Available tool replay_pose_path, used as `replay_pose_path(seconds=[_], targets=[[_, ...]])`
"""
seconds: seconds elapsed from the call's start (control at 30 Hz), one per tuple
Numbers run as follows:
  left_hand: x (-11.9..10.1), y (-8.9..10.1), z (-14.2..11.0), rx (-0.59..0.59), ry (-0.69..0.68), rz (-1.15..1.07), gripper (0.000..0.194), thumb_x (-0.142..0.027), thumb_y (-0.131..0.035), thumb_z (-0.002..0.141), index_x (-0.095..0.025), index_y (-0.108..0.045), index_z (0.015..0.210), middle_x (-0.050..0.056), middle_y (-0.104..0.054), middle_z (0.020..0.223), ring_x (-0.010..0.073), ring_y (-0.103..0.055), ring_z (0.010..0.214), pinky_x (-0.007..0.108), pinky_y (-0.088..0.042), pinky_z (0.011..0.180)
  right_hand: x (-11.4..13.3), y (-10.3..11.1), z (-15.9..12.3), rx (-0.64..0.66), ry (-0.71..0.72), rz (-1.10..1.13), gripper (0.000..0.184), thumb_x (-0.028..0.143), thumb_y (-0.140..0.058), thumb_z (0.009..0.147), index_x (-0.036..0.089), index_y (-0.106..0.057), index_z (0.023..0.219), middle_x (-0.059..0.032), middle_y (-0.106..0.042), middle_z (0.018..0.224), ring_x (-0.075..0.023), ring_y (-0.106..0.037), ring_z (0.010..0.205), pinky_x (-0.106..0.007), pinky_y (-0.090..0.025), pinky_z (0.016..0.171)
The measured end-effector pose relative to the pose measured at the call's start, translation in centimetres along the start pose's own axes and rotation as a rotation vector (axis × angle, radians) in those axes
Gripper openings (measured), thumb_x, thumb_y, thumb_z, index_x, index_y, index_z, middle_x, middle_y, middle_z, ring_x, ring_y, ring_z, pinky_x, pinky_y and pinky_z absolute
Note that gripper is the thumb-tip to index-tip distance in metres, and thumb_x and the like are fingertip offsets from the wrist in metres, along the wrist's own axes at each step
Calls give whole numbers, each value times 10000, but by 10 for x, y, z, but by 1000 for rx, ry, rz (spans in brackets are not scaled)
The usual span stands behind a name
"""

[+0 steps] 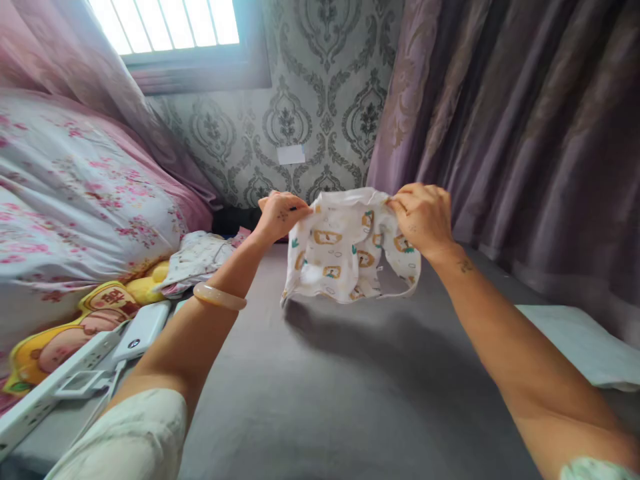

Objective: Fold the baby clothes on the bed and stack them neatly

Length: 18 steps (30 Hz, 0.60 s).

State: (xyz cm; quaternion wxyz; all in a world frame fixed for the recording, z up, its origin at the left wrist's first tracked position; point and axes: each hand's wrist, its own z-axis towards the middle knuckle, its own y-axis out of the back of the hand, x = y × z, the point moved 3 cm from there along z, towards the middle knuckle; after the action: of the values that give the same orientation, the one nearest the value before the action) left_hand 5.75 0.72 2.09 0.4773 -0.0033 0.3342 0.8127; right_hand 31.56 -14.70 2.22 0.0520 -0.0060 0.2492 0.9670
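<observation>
A small white baby garment [345,257] printed with orange and teal animal figures hangs in the air above the grey bed surface [325,387]. My left hand [280,215] pinches its upper left edge, fingers closed. My right hand [423,217] grips its upper right edge, also closed. The cloth is stretched between both hands and droops below them, its lower hem just above the grey surface. A pale bangle [219,296] sits on my left wrist.
A floral quilt [75,200] is piled at the left, with another small patterned garment [200,257], a yellow cartoon cushion [75,327], a white power bank [143,330] and a power strip [55,380]. Purple curtains [525,133] hang at the right. A pale folded cloth [580,343] lies right.
</observation>
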Motion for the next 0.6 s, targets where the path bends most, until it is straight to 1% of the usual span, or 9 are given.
replay_pose_path(seconds=[0.03,0.13,0.17,0.27,0.33,0.47,0.6], targets=[[-1,-2,0,16,8,12,225,-409,-650,822,-203,-728,778,31,-682,849,213,-571,941,385,-364,957,1,-1,-1,16,7,1,325,363,-446,981,227,-736,926,-67,-669,1055,-248,-536,1017,-491,-303,991],[1,-2,-2,-72,102,19,218,-398,-640,831,-201,-733,823,46,-693,894,219,-586,961,368,-393,925,1,-2,-2,10,0,6,318,358,-451,978,227,-738,937,-70,-666,1059,-249,-535,1007,-472,-323,959],[1,-3,-2,-80,119,2,217,-399,-648,824,-199,-733,826,47,-696,887,214,-596,942,358,-407,906,1,-3,-2,16,-1,15,314,359,-459,975,224,-739,936,-76,-664,1058,-249,-536,998,-454,-340,935],[5,-10,-1,-39,129,-95,217,-401,-675,794,-193,-732,809,34,-703,808,194,-623,842,321,-449,825,-1,-7,-2,73,-18,51,331,373,-453,978,213,-738,927,-86,-664,1015,-244,-545,949,-401,-383,843],[10,-14,-1,-55,161,-172,225,-402,-668,790,-186,-728,818,29,-703,769,185,-631,797,294,-466,758,-3,-11,-3,78,-76,62,358,392,-424,989,212,-731,948,-90,-660,983,-246,-549,927,-382,-393,799],[21,-25,-2,-64,224,-308,216,-373,-672,762,-165,-712,800,23,-682,704,159,-616,710,246,-458,643,-7,-19,-6,75,-161,108,387,415,-394,996,199,-714,980,-93,-642,918,-237,-569,863,-354,-410,742],[22,-29,-6,-77,258,-392,191,-345,-644,772,-159,-684,774,3,-633,657,128,-566,648,221,-428,583,-6,-27,-7,52,-170,171,394,422,-390,994,184,-703,955,-96,-632,888,-230,-582,823,-352,-430,746]])
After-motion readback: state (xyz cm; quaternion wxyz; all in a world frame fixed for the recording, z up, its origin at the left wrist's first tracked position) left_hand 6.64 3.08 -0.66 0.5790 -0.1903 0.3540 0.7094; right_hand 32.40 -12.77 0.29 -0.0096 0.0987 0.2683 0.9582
